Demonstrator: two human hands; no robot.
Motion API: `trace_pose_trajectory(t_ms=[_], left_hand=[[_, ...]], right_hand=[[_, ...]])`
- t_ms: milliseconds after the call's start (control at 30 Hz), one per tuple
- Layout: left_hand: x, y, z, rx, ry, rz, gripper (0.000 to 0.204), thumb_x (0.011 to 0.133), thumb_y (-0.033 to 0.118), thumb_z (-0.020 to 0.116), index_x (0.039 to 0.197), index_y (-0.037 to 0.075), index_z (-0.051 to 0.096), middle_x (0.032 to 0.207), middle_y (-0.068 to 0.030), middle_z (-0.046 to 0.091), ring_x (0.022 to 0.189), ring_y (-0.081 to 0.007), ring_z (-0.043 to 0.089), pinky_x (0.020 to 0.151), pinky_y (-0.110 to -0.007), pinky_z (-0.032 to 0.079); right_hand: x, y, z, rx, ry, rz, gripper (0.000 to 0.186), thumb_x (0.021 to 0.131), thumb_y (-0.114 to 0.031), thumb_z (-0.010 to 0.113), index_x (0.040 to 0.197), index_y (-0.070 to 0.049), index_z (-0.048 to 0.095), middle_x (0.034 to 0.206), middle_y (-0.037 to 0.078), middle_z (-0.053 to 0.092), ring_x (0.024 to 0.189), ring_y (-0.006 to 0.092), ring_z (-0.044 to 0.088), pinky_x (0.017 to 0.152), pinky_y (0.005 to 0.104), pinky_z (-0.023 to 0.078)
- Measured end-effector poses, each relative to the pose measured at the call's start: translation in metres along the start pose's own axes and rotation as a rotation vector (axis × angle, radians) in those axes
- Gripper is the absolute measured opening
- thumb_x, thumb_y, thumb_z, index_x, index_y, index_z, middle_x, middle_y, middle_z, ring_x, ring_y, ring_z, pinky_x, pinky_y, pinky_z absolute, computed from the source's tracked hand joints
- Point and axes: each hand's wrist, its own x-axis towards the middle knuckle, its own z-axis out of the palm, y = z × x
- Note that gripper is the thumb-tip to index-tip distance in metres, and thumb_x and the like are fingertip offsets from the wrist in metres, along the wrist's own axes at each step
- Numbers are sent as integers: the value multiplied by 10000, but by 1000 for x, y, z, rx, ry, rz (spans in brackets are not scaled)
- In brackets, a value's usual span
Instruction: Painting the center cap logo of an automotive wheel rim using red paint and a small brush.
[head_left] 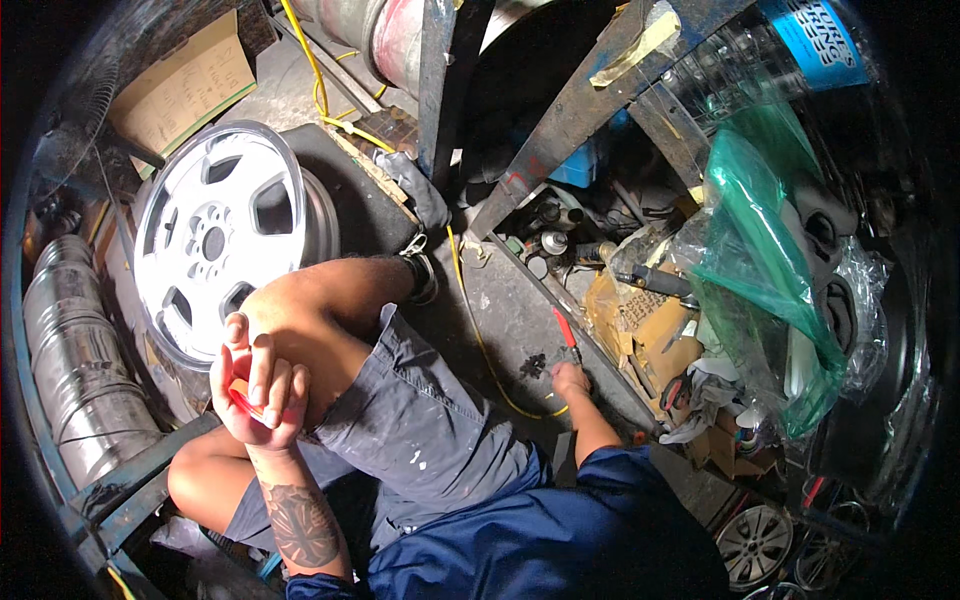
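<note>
My left hand (pixel 262 390) is raised in front of my knee, palm up, its fingers curled around a small orange-red piece (pixel 247 396) whose kind I cannot make out. Just beyond it stands a silver alloy wheel rim (pixel 238 238), tilted up beside my bent leg. Low over the floor on the right, my right hand (pixel 570 380) is closed on a slim red-handled tool (pixel 565 330). The tool points away from me, and its exact kind is too small to tell. Dark crumbs (pixel 533 365) lie on the concrete left of that hand.
A yellow cable (pixel 466 300) snakes across the floor. Metal frame bars (pixel 560 130) cross the far side. Cans (pixel 554 242), cardboard (pixel 665 345) and green plastic wrap (pixel 750 270) crowd the right. A ribbed silver duct (pixel 85 350) stands left; more wheel rims (pixel 755 546) lie lower right.
</note>
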Motion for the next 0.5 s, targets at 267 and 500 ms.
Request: trace_pose_trajectory(t_ms=[267,500], left_hand=[[0,1,-1,-22,-3,-12,185,1010,266,325,1111,122,382,621,-50,481,351,-130,420,572,-344,456],[1,0,2,44,-48,-11,209,1018,245,310,1144,106,401,625,-26,454,372,-102,417,533,-292,357]], right_hand=[[-8,0,-10,-83,-60,-71,174,822,-195,617,976,-224,694,1045,124,668,1004,312,630,849,419,504],[-8,7,-9,-188,-30,-129,160,835,-198,605,970,-212,690,1035,131,669,1006,319,627,850,421,502]])
